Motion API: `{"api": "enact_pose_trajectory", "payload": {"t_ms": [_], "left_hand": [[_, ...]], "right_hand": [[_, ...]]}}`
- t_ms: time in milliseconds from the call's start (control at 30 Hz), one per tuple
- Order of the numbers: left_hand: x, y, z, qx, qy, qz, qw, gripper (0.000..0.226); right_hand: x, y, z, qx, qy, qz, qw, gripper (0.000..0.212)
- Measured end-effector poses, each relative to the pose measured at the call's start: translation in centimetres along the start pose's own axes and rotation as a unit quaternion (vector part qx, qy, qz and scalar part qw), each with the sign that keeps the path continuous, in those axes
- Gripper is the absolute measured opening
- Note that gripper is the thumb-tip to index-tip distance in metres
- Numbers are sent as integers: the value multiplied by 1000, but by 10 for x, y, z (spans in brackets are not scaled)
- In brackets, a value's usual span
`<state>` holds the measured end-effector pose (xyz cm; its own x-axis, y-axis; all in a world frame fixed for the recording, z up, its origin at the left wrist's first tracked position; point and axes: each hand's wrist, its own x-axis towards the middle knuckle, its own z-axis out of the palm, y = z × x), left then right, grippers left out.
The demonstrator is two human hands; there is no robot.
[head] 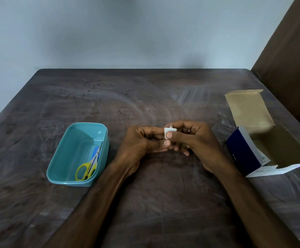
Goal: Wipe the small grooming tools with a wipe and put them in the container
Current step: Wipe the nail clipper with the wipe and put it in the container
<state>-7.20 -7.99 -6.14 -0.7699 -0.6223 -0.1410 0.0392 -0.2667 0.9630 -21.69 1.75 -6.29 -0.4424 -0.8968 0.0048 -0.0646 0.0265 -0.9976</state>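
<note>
Two hands meet over the middle of a dark wooden table, and that's pretty much the whole scene. Starting at the left: there's a teal plastic container sitting on the table, well apart from the hands. Inside it, down along the right wall, lie a pair of scissors with yellow handles, blades pointing away from the camera, and something flat and blue under them that I can't really make out.

Moving to the center, the left hand has its fingers curled in, and the tips come up against a small white wipe. The right hand pinches that same wipe between thumb and forefinger, with the thumb flat on the front of it. Poking out of the top of the wipe is a tiny metal tool, looks like a safety pin but it's too small to be sure. Exactly which hand holds the metal bit, can't tell, the fingers crowd it. There's a ring on the right hand. Both hands are held a bit above the tabletop.

Over at the right, a cardboard box lies open on its side, lid flap folded back, dark blue outside, plain brown inside.
</note>
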Motion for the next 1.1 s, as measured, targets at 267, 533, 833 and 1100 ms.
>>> {"api": "enact_pose_trajectory", "payload": {"t_ms": [267,533,833,1100], "left_hand": [[0,-1,0,0,-3,0,1000,29],[1,-1,-1,-3,2,0,1000,29],[1,-1,-2,-8,13,4,1000,28],[3,-1,-3,-31,31,-9,999,15]], "right_hand": [[1,2,0,13,5,6,1000,8],[1,3,1,13,5,8,1000,8],[1,3,-1,10,-12,6,1000,13],[2,1,1,-2,13,-18,1000,12]]}}
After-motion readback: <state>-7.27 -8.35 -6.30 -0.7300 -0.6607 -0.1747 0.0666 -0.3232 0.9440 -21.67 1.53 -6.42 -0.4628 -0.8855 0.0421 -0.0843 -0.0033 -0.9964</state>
